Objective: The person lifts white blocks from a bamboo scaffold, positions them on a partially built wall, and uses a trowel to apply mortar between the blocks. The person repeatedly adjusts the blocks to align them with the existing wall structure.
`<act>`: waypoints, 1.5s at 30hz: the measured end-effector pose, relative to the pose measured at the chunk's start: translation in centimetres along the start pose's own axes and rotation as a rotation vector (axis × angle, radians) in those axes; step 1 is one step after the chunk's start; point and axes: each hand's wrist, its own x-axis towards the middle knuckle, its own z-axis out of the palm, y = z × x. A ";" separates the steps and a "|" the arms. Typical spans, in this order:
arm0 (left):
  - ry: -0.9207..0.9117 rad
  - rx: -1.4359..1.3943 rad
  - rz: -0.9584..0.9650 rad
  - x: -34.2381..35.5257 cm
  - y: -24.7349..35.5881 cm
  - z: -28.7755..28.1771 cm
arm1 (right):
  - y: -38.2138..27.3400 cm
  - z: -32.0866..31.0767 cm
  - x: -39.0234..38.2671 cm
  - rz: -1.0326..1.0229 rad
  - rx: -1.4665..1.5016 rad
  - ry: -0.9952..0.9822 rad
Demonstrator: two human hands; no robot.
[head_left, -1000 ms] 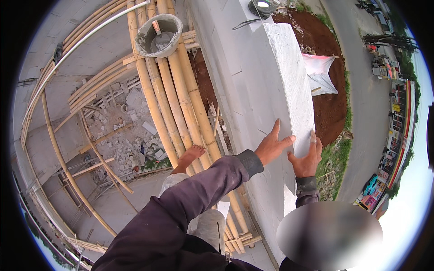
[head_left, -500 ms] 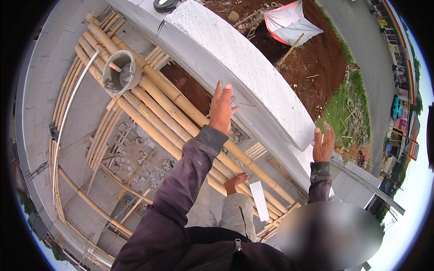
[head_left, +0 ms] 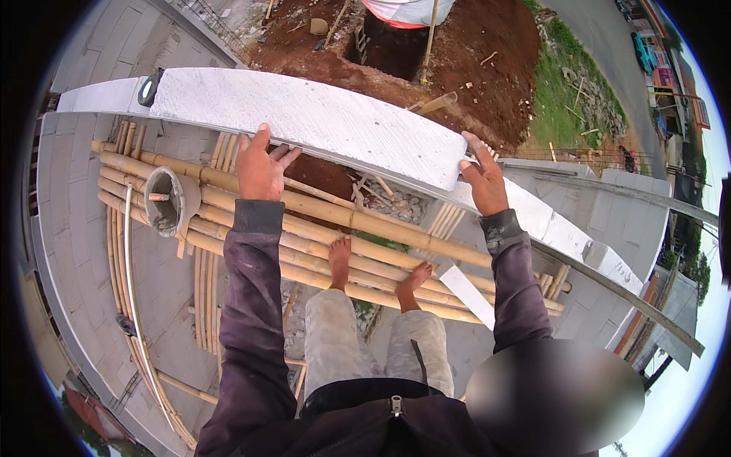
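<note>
Long pale block [head_left: 304,114], seen from above through the head camera that I monitor remotely: it lies lengthwise across the upper part of my view, beyond the wearer's bare feet [head_left: 339,263], its outline bowed by the lens. The left hand [head_left: 261,167] is at the near edge of the block, left of its middle, with the fingers spread apart; I cannot tell how firmly they press. The right hand [head_left: 483,179] is at the right end, thumb and fingers parted about the corner; I cannot tell whether it bears any weight.

At the block's left end I note a dark rounded object [head_left: 148,87], its kind unclear to me. Past the right end, a row of pale blocks [head_left: 525,206] continues, with a long grey bar [head_left: 624,301] running just beside it. Below, the feet rest on bamboo poles [head_left: 365,213]. On the same poles, to the left, I find a grey-crusted bucket [head_left: 188,199] with an orange handle [head_left: 158,197] showing inside; near the right foot [head_left: 415,282] lies a narrow white strip [head_left: 467,295]. Beyond the block I see reddish soil [head_left: 487,84], a white and red sheet [head_left: 411,11] and grass [head_left: 560,114].
</note>
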 end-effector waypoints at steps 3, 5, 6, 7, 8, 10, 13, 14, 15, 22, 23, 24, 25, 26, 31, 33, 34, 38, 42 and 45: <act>-0.032 0.039 -0.043 0.2 0.8 -0.1 | 0.3 0.3 -1.3 0.069 -0.008 0.003; -0.071 0.079 -0.058 0.1 1.0 -0.4 | 0.2 0.3 -1.5 0.075 -0.033 -0.014; -0.073 0.092 -0.057 0.1 1.1 -0.4 | 0.0 0.2 -1.4 0.053 -0.051 -0.020; -0.086 0.105 -0.053 0.1 1.2 -0.4 | -0.2 0.2 -1.3 0.031 -0.068 -0.023; -0.077 0.119 -0.052 0.1 1.2 -0.4 | -0.7 0.0 -1.2 0.013 -0.029 -0.063; -0.074 0.142 -0.042 0.2 1.1 -0.3 | -1.9 0.0 -1.5 -0.005 -0.244 -0.092; -0.031 0.142 -0.032 0.2 0.9 -0.1 | -3.5 0.7 -2.5 -0.190 -0.631 -0.117; -0.036 0.145 -0.032 0.2 1.0 -0.1 | -3.7 1.2 -2.9 -0.204 -0.744 -0.112; -0.043 0.146 -0.031 0.3 1.0 -0.1 | -3.9 1.5 -3.2 -0.210 -0.875 -0.148; -0.052 0.138 -0.030 0.5 0.7 -0.6 | -2.8 1.0 -1.6 -0.289 -0.738 -0.080; -0.049 0.143 -0.036 0.5 0.5 -0.7 | -2.7 1.0 -1.6 -0.282 -0.735 -0.086; -0.056 0.148 -0.039 0.4 0.6 -0.8 | -2.7 1.0 -1.5 -0.274 -0.728 -0.075; -0.054 0.150 -0.034 0.3 0.6 -0.8 | -2.8 1.2 -1.7 -0.265 -0.720 -0.073; -0.068 0.159 -0.049 0.3 0.6 -0.8 | -2.9 1.3 -1.7 -0.239 -0.721 -0.065; -0.079 0.125 -0.014 -0.7 -0.1 -1.3 | -3.3 1.0 -3.3 -0.300 -0.755 0.061; 0.025 0.199 0.031 -1.9 -2.5 -2.0 | -2.9 0.4 -5.6 -0.334 -0.659 0.194; 0.078 0.231 0.060 -3.0 -3.9 -2.8 | -2.5 -0.2 -7.2 -0.371 -0.561 0.271; 0.087 0.597 -0.130 -9.0 -12.9 -6.2 | 1.8 -0.5 -15.7 -0.199 -0.285 0.498; -0.170 0.991 -0.261 -15.8 -23.6 -8.1 | 11.3 0.4 -24.5 0.156 -0.067 0.510; -0.576 1.559 0.112 -18.7 -28.2 -8.0 | 20.9 0.0 -32.0 0.388 -0.221 0.459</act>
